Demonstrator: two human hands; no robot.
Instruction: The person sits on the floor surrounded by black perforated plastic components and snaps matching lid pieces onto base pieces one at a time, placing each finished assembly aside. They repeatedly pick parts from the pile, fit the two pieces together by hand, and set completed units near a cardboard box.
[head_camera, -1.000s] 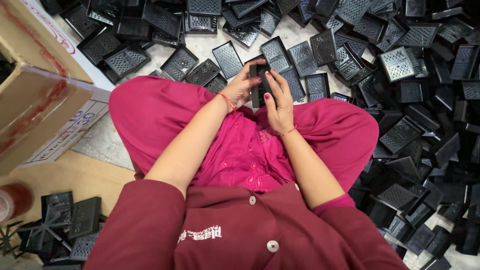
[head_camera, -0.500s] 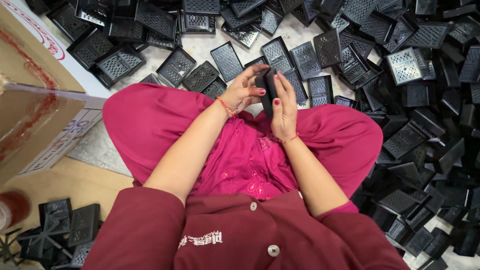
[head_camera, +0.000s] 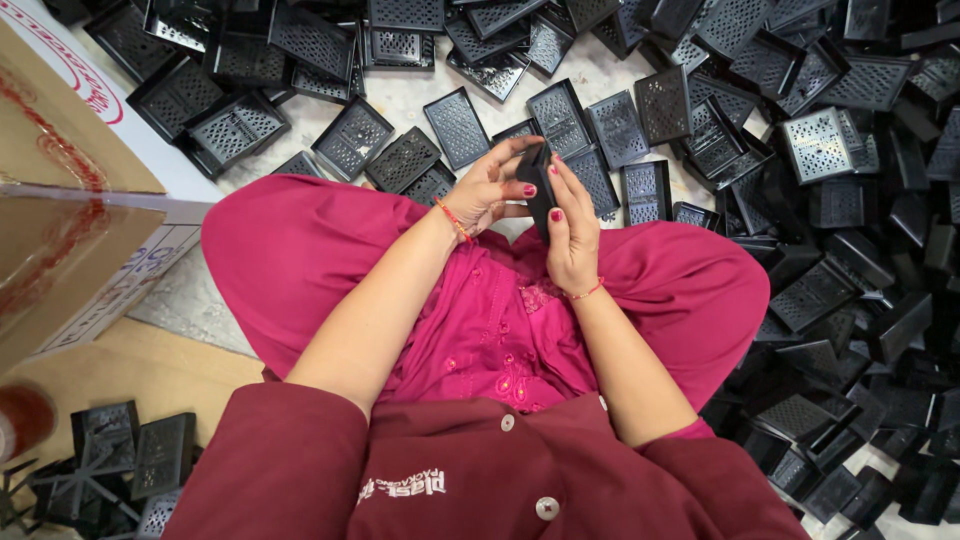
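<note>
- You have one small black perforated plastic piece (head_camera: 538, 190) held on edge between both hands, above your lap and just in front of your crossed legs; only its thin side shows, so you cannot tell from here which face is turned toward you.
- Your left hand (head_camera: 487, 190) has its fingers curled around the piece's left side, thumb pressed near the lower edge; keep that grip light so the thin grid does not flex.
- Your right hand (head_camera: 570, 235) lies flat against the right side, fingers (head_camera: 556, 180) extended along it and clasping it; let this hand do the turning or pressing while the left only steadies.
- Hold the piece close over your lap, so that if it slips it lands on the pink cloth and not in the heap.
- The loose black grid trays (head_camera: 820, 140) lie spread over the floor ahead and piled thick to your right; take from the near ones so you need not lean.
- The cardboard box (head_camera: 70, 220) stands at your left, well apart from your hands, with a few more trays (head_camera: 130, 455) by your left hip.
</note>
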